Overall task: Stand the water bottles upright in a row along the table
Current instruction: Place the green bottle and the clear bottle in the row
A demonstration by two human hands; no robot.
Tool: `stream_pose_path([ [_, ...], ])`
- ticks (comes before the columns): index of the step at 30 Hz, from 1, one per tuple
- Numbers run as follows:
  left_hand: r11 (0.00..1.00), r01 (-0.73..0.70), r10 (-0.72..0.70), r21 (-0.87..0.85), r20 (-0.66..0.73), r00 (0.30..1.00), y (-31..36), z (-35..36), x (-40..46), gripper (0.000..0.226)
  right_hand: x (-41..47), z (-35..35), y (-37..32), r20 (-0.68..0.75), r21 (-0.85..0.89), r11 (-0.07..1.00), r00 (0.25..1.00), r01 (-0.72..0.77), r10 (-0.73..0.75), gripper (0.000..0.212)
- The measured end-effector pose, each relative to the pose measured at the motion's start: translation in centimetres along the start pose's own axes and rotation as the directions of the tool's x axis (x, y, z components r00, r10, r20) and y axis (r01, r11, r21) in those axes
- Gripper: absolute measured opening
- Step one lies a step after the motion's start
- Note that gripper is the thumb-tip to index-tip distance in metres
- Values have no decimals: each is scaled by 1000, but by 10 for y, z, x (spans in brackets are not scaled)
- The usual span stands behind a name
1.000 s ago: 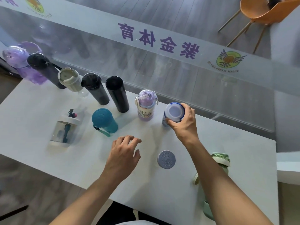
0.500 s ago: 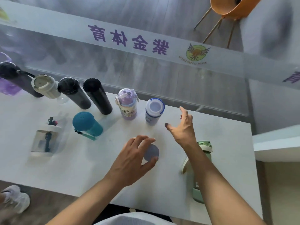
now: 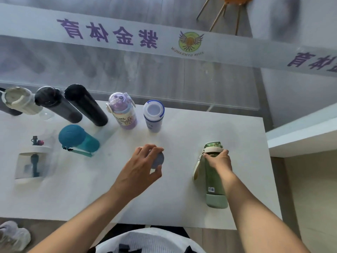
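Observation:
Along the far edge of the white table (image 3: 182, 207) several bottles stand upright: a cream one (image 3: 18, 102), two black ones (image 3: 58, 105) (image 3: 85, 105), a purple one (image 3: 124, 114) and a blue-and-white one without a lid (image 3: 153, 115). My left hand (image 3: 140, 170) is closed around a round grey-blue lid (image 3: 158, 159). My right hand (image 3: 218, 161) grips the neck of a green bottle (image 3: 214, 185), which stands near the table's right end. A teal bottle (image 3: 78, 139) and a clear bottle (image 3: 32, 161) stand in front of the row.
A glass partition with purple lettering (image 3: 109, 33) runs just behind the table. The legs of an orange chair (image 3: 222, 13) show beyond it. A white ledge (image 3: 300, 136) sits to the right of the table. A shoe (image 3: 12, 236) lies on the floor at lower left.
My right hand left the blue-and-white bottle, swung right and took hold of the green bottle. My left hand reached forward and picked up the round lid.

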State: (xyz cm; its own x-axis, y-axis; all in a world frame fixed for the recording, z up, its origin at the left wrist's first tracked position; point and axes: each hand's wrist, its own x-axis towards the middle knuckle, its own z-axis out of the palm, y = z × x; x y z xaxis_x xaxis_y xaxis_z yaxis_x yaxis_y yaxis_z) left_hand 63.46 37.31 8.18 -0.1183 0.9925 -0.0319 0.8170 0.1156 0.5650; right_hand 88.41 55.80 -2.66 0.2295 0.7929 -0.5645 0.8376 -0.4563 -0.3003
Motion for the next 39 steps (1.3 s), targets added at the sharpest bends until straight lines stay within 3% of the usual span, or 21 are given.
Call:
stream_pose_path([
  [3, 1000, 2, -2, 1, 2, 1000, -2, -2, -1, 48, -1, -1, 1, -19, 50, 998, 999, 42, -41, 85],
  [7, 1000, 9, -9, 5, -1, 1000, -4, -4, 1, 46, -15, -15, -16, -129, 173, 961, 973, 213, -193, 84],
  [12, 1000, 7, -7, -17, -15, 1000, -5, -6, 0, 46, -40, -42, -51, -378, 334, 824, 866, 458, -328, 78],
  [18, 1000, 2, -3, -26, -30, 1000, -4, -6, -2, 43, -64, -51, -92, -366, 417, 704, 815, 575, -449, 71],
  [22, 1000, 3, -3, -26, -23, 1000, -5, -5, -3, 45, -62, -38, -113, -389, 360, 657, 747, 662, -539, 75],
  [28, 999, 16, -17, -33, -28, 999, -4, -5, -4, 45, -54, -19, -125, -402, 293, 620, 682, 728, -611, 81],
  [39, 999, 17, -19, -42, -40, 999, -5, -3, -3, 44, -47, -20, -132, -460, 297, 623, 680, 724, -571, 79],
])
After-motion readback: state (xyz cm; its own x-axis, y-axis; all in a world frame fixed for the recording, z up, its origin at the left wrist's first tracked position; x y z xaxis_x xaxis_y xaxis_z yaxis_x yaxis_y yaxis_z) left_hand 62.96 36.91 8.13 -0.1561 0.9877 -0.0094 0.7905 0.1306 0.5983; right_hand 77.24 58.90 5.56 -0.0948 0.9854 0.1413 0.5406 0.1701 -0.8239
